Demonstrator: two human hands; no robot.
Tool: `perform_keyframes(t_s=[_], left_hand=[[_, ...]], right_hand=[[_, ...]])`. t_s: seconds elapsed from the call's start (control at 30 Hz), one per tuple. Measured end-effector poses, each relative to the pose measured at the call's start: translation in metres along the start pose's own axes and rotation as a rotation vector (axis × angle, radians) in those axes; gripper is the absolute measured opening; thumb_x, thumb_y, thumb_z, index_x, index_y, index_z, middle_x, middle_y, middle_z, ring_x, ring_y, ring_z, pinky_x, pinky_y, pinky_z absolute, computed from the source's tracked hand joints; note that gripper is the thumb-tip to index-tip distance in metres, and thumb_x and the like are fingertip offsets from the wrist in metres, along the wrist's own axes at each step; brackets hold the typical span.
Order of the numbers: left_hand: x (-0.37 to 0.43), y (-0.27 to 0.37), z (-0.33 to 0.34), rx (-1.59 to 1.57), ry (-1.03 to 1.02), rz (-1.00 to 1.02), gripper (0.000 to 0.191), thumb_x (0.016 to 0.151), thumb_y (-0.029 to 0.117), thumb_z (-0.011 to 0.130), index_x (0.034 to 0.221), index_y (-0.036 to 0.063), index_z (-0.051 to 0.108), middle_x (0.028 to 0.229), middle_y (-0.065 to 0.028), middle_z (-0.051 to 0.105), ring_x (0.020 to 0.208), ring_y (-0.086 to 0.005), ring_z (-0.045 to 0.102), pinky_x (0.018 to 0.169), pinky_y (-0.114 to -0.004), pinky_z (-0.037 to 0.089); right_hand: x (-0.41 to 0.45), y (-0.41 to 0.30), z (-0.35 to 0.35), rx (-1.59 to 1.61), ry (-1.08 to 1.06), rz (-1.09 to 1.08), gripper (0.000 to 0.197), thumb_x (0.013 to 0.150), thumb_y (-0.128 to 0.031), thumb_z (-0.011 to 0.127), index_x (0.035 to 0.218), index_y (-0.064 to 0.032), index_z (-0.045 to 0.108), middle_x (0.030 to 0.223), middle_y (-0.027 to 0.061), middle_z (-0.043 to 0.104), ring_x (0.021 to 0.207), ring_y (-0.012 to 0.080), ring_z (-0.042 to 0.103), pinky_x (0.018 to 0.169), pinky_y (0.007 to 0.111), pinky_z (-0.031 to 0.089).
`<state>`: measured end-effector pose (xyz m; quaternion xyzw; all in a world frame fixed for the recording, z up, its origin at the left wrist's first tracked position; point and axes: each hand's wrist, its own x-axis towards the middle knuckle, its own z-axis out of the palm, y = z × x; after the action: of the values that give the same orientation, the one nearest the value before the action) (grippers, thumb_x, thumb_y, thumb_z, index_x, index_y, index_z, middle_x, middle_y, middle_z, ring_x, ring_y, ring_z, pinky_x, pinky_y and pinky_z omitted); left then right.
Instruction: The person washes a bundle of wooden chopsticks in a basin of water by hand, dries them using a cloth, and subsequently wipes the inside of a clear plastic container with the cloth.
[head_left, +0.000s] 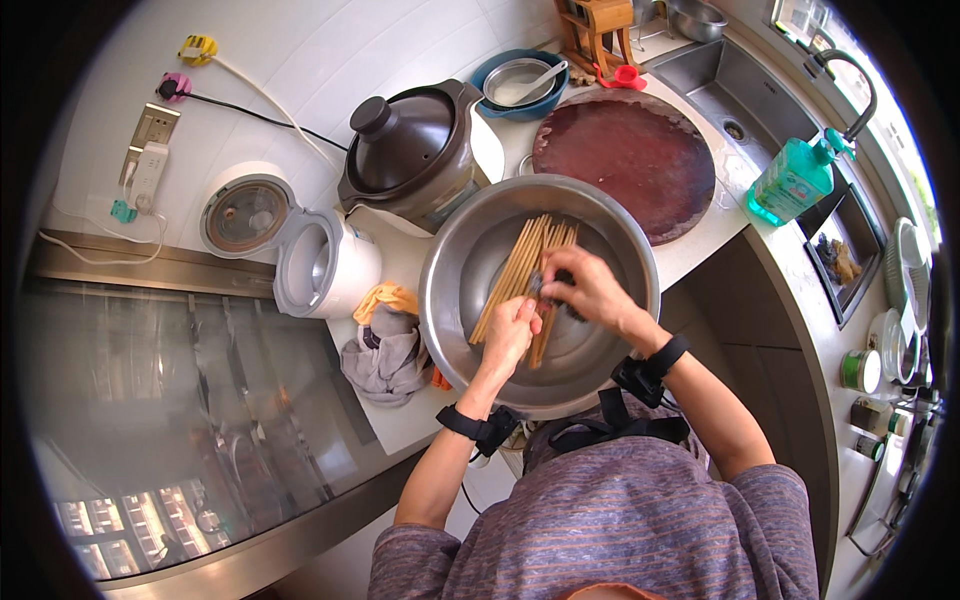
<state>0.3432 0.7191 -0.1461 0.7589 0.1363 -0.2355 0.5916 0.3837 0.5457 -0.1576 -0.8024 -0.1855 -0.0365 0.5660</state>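
A large stainless steel basin (446, 300) stands before me at the counter's edge. Several light wooden chopsticks (514, 270) lie in a slanted bundle inside it. My left hand (510, 330) is closed over the lower part of the basin, its fingers around what look like chopsticks. Just above and to the right, my right hand (589, 289) pinches a small dark grey scrubber or cloth (537, 283) against the sticks; blur and the fingers hide its exact form. Black straps are on both wrists.
Left of the basin are crumpled cloths (386, 360), an open white rice cooker (330, 262) and a lidded brown pot (405, 150). Behind are a blue bowl (499, 109) and a round red-brown board (622, 165). A green soap bottle (791, 184) stands near the sink (757, 97) at right.
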Motion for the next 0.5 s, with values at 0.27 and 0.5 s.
perform_keyframes(t_s=[0.27, 0.5], left_hand=[[-0.004, 0.011, 0.003, -0.182, -0.093, -0.036, 0.03, 0.101, 0.023, 0.04, 0.096, -0.0013, 0.057, 0.06, 0.0022, 0.044, 0.04, -0.0017, 0.025, 0.036, -0.019, 0.019], [-0.005, 0.013, -0.004, -0.303, -0.189, -0.106, 0.032, 0.102, 0.026, 0.037, 0.098, -0.0008, 0.054, 0.059, 0.0036, 0.04, 0.04, -0.0007, 0.024, 0.035, -0.017, 0.02]], right_hand=[[0.003, 0.005, 0.009, -0.065, 0.117, 0.219, 0.015, 0.078, -0.009, 0.066, 0.083, -0.0023, 0.055, 0.078, 0.0146, 0.063, 0.079, 0.0344, 0.061, 0.068, 0.04, 0.046], [0.006, 0.011, -0.001, 0.001, 0.141, 0.301, 0.016, 0.08, -0.01, 0.066, 0.085, -0.002, 0.053, 0.092, 0.0137, 0.064, 0.086, 0.0293, 0.062, 0.074, 0.037, 0.046]])
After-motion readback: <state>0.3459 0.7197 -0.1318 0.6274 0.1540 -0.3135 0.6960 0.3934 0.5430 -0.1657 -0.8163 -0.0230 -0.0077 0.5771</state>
